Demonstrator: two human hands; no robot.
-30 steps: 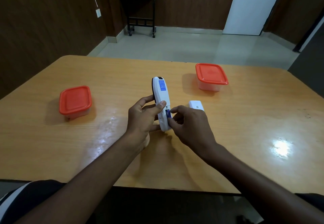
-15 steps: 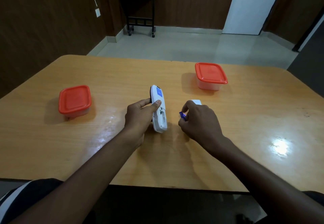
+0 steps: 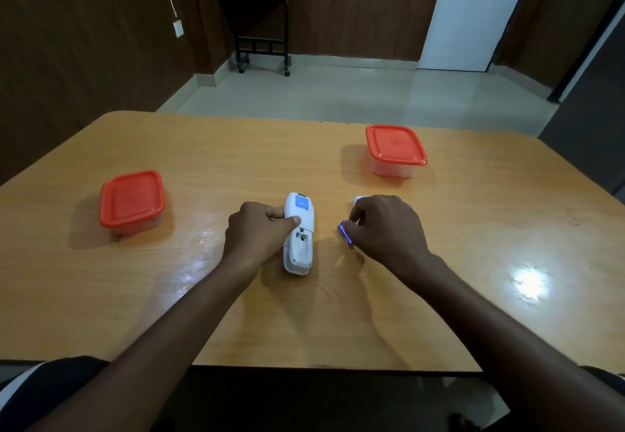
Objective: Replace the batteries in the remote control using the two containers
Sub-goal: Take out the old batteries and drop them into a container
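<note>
While the remote control (image 3: 298,233) lies back-up on the wooden surface (image 3: 473,228), it is gripped at its left edge by the left hand (image 3: 258,237), whose thumb is laid across the white casing and whose fingers are curled round the far side. Its battery compartment is seen uncovered at the end nearer the person; what the bay holds cannot be made out. A blue label is visible on the end away from the person.

Just to the right of the remote, apart from it, the right hand (image 3: 385,228) is held low over the surface with fingers curled. A small blue battery (image 3: 345,235) is pinched at the fingertips, on the side of this hand facing the remote. A white piece (image 3: 358,199), probably the battery cover, shows at the far edge of the right hand, mostly hidden by the knuckles.

One orange-lidded container (image 3: 132,202) stands well to the left of the left hand, lid on. A second orange-lidded container (image 3: 395,149) stands beyond the right hand, slightly to its right, lid also on. Neither container is touched by either hand.
</note>
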